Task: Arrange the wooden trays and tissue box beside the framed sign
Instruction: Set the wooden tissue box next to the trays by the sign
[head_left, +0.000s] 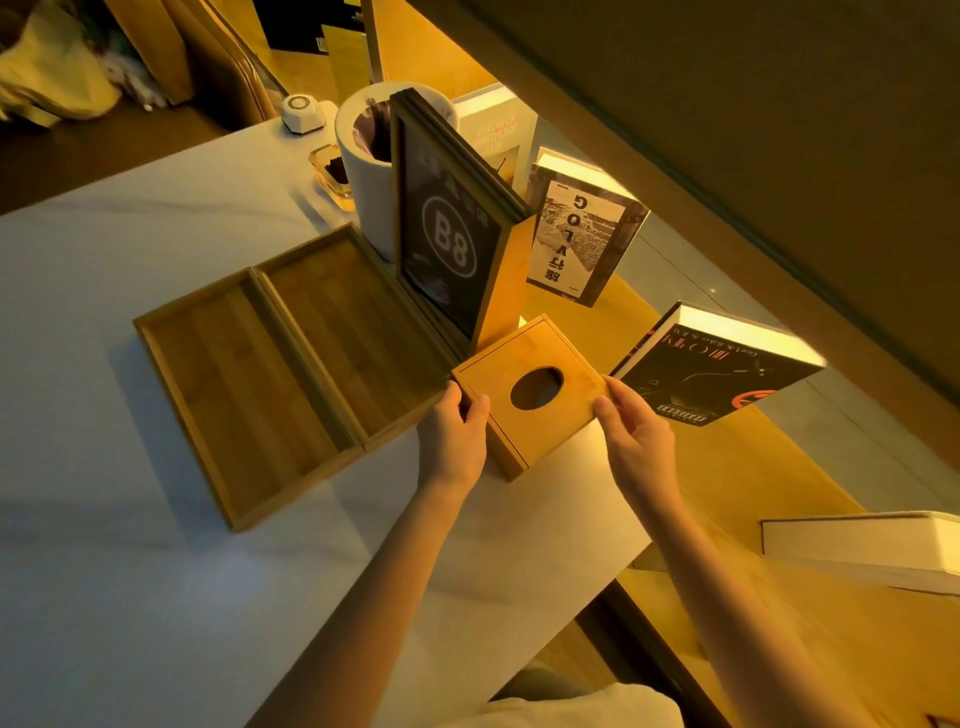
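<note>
A wooden tissue box (498, 415) with an oval hole in its lid sits at the table's right edge, just in front of the framed sign (447, 234) marked "B8". My left hand (454, 436) grips the box's left corner and my right hand (634, 431) holds its right corner. Two shallow wooden trays lie side by side to the left of the sign: the nearer tray (234, 395) and the farther tray (348, 322), touching along their long edges.
A white cylinder container (363, 176), a glass ashtray (330, 174) and a small white device (301, 111) stand behind the sign. Books (582, 234) (711, 364) lean on the lit wooden ledge to the right. The white table (104, 571) stretches to the left.
</note>
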